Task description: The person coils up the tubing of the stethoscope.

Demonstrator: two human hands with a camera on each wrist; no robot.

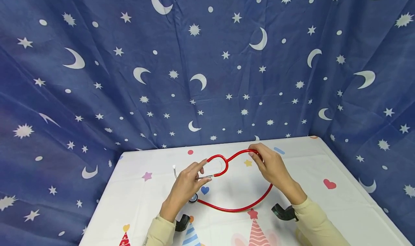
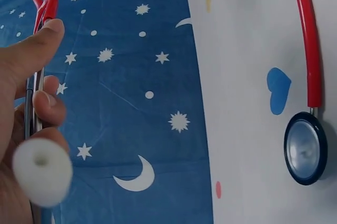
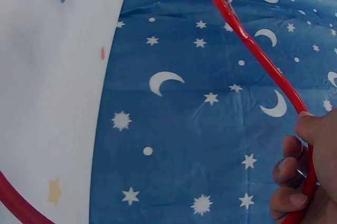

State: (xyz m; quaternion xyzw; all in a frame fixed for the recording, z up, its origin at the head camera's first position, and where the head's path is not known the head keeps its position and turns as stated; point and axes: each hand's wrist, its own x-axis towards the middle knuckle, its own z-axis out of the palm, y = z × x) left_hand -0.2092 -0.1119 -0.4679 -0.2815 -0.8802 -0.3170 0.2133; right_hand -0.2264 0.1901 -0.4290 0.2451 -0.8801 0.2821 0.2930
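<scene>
A stethoscope with red tubing (image 1: 238,210) is held between both hands over the table. My left hand (image 1: 185,183) grips its metal ear tubes near the red fork, thumb along them in the left wrist view. A white ear tip (image 2: 42,172) sticks out close to that camera. My right hand (image 1: 273,165) pinches the red tube (image 3: 274,71) beyond the fork, fingers curled round it. From there the tube loops down and back left to the round chest piece (image 2: 305,149), dark-rimmed with a pale disc, which hangs low by the left wrist.
The white tablecloth (image 1: 142,199) carries printed stars, hearts and party hats. Behind the table hangs a blue curtain (image 1: 220,76) with moons and stars. Black wrist-camera mounts (image 1: 283,212) sit below both wrists.
</scene>
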